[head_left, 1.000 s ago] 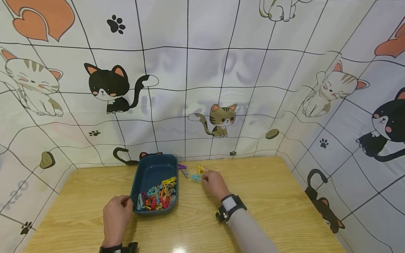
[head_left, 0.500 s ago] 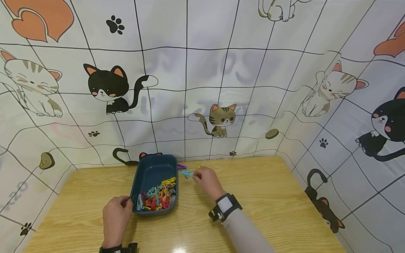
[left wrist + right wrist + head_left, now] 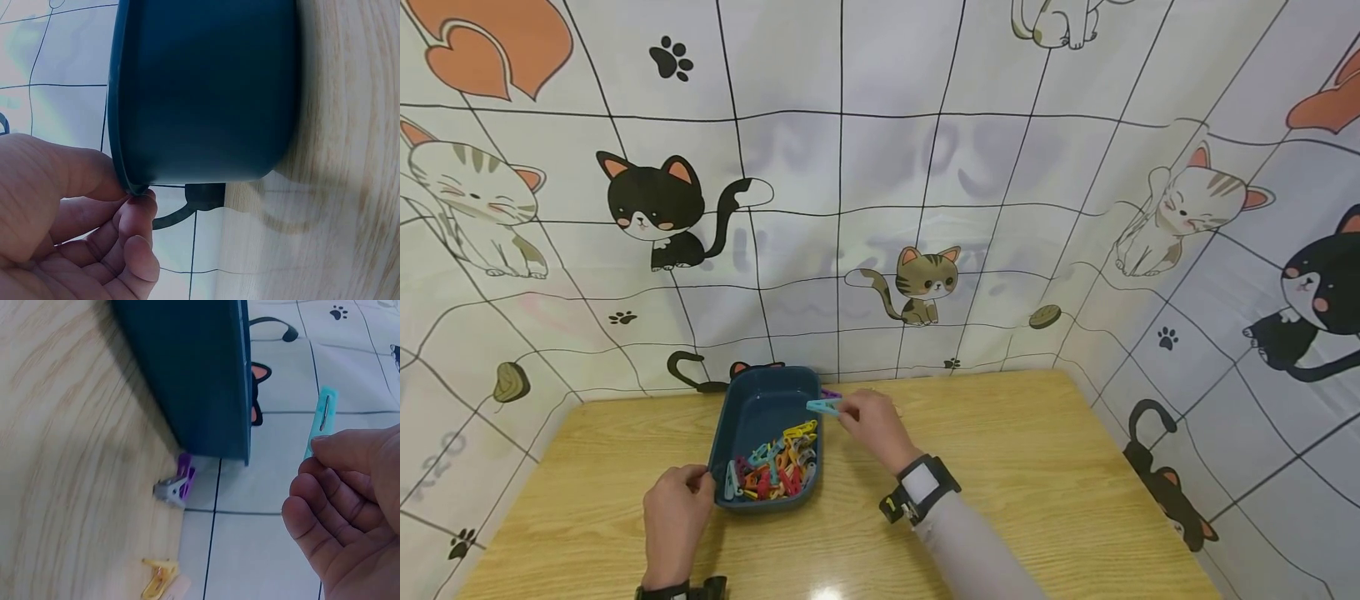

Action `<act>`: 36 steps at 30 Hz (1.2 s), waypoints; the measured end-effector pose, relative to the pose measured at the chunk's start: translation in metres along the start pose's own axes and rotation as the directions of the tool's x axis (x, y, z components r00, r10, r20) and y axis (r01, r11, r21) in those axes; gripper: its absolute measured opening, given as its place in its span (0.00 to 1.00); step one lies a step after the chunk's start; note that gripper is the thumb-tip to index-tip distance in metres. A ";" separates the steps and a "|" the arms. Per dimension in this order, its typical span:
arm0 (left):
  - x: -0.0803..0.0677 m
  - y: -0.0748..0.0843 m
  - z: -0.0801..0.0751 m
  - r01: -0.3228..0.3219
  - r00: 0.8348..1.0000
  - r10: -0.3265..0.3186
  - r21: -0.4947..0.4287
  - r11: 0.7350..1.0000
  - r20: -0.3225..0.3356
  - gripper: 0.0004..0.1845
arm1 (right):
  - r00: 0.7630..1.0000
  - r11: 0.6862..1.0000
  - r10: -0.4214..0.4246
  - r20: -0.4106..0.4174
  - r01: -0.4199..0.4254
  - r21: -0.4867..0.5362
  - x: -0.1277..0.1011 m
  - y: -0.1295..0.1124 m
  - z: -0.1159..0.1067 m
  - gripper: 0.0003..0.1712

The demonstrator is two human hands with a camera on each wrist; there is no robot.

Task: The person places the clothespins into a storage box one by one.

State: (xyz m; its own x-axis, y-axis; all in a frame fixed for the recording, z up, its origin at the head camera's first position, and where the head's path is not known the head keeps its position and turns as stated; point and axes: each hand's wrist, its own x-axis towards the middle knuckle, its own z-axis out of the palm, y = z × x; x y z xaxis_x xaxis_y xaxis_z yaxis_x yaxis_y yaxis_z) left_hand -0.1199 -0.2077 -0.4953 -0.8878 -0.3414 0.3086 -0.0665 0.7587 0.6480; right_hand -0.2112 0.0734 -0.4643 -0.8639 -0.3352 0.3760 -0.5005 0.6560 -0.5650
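My right hand (image 3: pixel 874 425) pinches a light blue clothespin (image 3: pixel 824 407) between thumb and fingertips, over the right rim of the dark blue bin (image 3: pixel 752 505). In the right wrist view the clothespin (image 3: pixel 322 419) stands out beyond the thumb. My left hand (image 3: pixel 676 521) pinches the bin's rim at its near left corner; the left wrist view shows thumb and fingers on that rim (image 3: pixel 119 144). Inside the bin, a pile of mixed-colour clothespins (image 3: pixel 775 467) lies toward the near end.
Right of the bin, a purple clothespin (image 3: pixel 185 469) and a grey one (image 3: pixel 169 490) lie on the wooden table (image 3: pixel 1037 483). A yellow clothespin (image 3: pixel 160 579) and a pale pink one (image 3: pixel 177 589) lie farther right. A cat-print cloth (image 3: pixel 880 167) hangs behind the table.
My right hand has lifted the light blue clothespin from beside the yellow one and carried it left to the bin's right rim. My left hand has stayed at the corner.
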 end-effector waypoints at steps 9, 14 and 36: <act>0.000 0.000 0.001 0.015 1.000 -0.015 0.010 1.000 0.010 0.09 | 0.999 1.000 -0.010 0.037 0.010 0.012 0.008 -0.019 0.011 0.04; -0.001 0.001 0.001 0.018 1.000 -0.018 0.011 1.000 0.013 0.09 | 0.998 0.998 -0.028 0.058 0.031 -0.049 0.013 -0.028 0.021 0.06; -0.001 0.003 0.000 -0.014 0.999 0.014 0.018 1.000 -0.030 0.08 | 0.975 0.932 -0.058 0.216 0.131 -0.339 0.024 -0.042 0.053 0.08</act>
State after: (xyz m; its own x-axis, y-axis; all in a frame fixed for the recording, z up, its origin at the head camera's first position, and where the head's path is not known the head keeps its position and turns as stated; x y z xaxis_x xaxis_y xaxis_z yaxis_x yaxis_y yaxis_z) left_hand -0.1193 -0.2053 -0.4940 -0.8746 -0.3468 0.3388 -0.0623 0.7733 0.6310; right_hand -0.2141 0.0018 -0.4703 -0.8252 -0.5110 0.2408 -0.5599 0.7964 -0.2287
